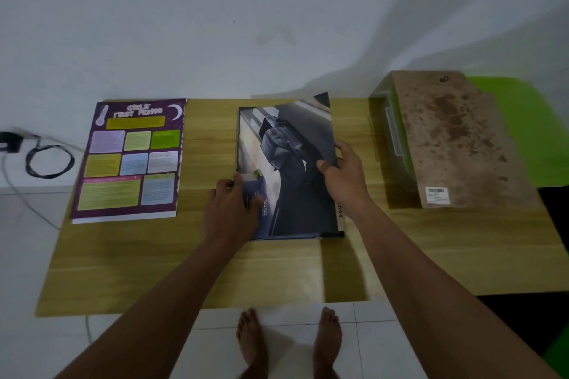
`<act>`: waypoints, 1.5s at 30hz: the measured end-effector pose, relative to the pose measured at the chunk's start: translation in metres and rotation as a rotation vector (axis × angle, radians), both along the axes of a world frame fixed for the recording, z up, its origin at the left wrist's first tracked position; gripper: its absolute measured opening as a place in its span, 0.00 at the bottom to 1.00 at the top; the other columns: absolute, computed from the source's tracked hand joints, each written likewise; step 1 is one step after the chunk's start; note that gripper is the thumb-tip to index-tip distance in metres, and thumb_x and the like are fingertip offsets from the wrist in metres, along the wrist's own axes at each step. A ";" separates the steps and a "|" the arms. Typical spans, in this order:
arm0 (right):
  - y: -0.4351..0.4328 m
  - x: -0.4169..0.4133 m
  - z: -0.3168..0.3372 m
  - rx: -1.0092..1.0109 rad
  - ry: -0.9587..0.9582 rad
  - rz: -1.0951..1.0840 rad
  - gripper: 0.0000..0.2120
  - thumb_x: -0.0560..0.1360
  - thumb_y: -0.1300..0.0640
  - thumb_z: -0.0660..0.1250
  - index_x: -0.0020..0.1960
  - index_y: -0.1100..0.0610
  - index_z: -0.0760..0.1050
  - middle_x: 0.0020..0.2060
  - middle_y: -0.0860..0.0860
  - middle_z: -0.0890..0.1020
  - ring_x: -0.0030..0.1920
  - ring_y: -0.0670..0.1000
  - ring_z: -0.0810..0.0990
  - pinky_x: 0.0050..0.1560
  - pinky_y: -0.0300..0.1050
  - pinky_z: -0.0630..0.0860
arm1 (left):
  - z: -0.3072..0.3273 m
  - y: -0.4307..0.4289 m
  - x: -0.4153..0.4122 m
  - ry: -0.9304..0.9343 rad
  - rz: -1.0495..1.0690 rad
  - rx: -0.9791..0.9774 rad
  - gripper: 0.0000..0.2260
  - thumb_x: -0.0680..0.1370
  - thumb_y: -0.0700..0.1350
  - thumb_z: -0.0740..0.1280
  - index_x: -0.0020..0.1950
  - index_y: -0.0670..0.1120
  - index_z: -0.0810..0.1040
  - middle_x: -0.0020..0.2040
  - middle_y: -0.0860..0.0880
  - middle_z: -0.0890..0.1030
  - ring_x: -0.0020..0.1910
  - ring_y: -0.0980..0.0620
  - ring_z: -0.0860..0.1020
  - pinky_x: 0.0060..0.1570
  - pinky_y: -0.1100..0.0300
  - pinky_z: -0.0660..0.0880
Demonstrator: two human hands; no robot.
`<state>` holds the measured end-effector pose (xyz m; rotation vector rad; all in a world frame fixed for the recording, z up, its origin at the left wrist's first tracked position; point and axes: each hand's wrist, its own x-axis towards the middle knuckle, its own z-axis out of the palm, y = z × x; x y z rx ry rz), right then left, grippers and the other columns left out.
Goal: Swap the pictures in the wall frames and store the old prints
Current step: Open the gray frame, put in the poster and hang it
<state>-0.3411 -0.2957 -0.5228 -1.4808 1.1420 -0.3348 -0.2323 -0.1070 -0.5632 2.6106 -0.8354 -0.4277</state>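
Observation:
A dark car print [292, 169] lies in a black picture frame [332, 234] at the middle of the wooden table [154, 255]. The print's right edge is lifted and curled. My right hand [341, 175] pinches that right edge. My left hand [234, 209] presses flat on the print's lower left part, fingers apart. A purple poster [129, 160] with coloured boxes lies flat at the table's left.
A brown stained backing board [455, 138] leans over a clear plastic box [394, 138] at the right. A green surface [523, 120] is behind it. A black cable coil [49, 160] and plug lie on the floor at left. My bare feet stand below the table's front edge.

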 end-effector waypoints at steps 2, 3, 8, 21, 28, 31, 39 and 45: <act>-0.002 -0.005 0.001 0.024 -0.046 0.006 0.24 0.78 0.64 0.65 0.71 0.45 0.69 0.59 0.50 0.81 0.57 0.50 0.81 0.56 0.50 0.81 | 0.003 0.000 0.001 0.024 0.027 -0.022 0.28 0.78 0.57 0.64 0.73 0.46 0.65 0.64 0.42 0.71 0.60 0.41 0.71 0.54 0.48 0.73; -0.002 -0.008 0.002 0.043 -0.072 -0.001 0.25 0.79 0.65 0.64 0.70 0.45 0.70 0.58 0.51 0.81 0.56 0.50 0.82 0.55 0.48 0.81 | 0.004 0.000 0.002 0.042 0.037 -0.029 0.28 0.78 0.57 0.63 0.74 0.46 0.64 0.64 0.42 0.70 0.61 0.42 0.71 0.55 0.48 0.73; -0.004 -0.018 0.006 0.093 -0.135 -0.036 0.25 0.79 0.66 0.64 0.71 0.45 0.71 0.54 0.44 0.82 0.51 0.43 0.82 0.51 0.40 0.81 | 0.008 0.001 0.006 0.119 0.091 -0.131 0.24 0.78 0.57 0.62 0.71 0.48 0.70 0.63 0.44 0.72 0.61 0.44 0.72 0.60 0.48 0.73; 0.007 -0.012 0.045 -0.125 0.038 -0.104 0.26 0.76 0.58 0.71 0.72 0.52 0.69 0.56 0.50 0.83 0.56 0.52 0.82 0.60 0.53 0.78 | 0.082 0.006 0.012 0.438 0.025 -0.607 0.26 0.76 0.35 0.68 0.72 0.50 0.67 0.62 0.48 0.78 0.55 0.57 0.80 0.48 0.49 0.82; 0.040 0.011 0.129 -0.245 -0.025 0.047 0.23 0.78 0.37 0.63 0.63 0.53 0.75 0.60 0.48 0.80 0.56 0.47 0.78 0.54 0.43 0.75 | 0.141 0.003 -0.016 0.108 -0.202 -0.680 0.25 0.78 0.36 0.64 0.72 0.55 0.68 0.51 0.53 0.82 0.41 0.54 0.80 0.41 0.55 0.81; 0.047 0.012 0.154 -0.147 -0.090 0.036 0.26 0.73 0.38 0.69 0.63 0.54 0.76 0.54 0.46 0.81 0.53 0.47 0.80 0.56 0.47 0.78 | 0.165 0.002 -0.037 0.021 -0.283 -0.634 0.24 0.79 0.36 0.63 0.73 0.54 0.69 0.53 0.58 0.79 0.46 0.63 0.78 0.44 0.76 0.73; 0.037 -0.039 0.169 -0.181 -0.163 -0.091 0.13 0.74 0.62 0.61 0.51 0.50 0.79 0.45 0.49 0.85 0.42 0.50 0.84 0.39 0.50 0.82 | 0.180 0.006 -0.095 0.155 -0.074 -0.701 0.18 0.79 0.54 0.65 0.68 0.53 0.75 0.55 0.59 0.79 0.50 0.72 0.77 0.50 0.75 0.73; 0.026 -0.107 0.141 0.004 -0.163 -0.120 0.21 0.75 0.64 0.59 0.64 0.50 0.76 0.56 0.49 0.82 0.53 0.52 0.80 0.47 0.45 0.76 | 0.142 0.011 -0.079 0.539 0.225 -0.585 0.26 0.76 0.52 0.69 0.73 0.58 0.67 0.64 0.55 0.76 0.60 0.52 0.77 0.63 0.51 0.72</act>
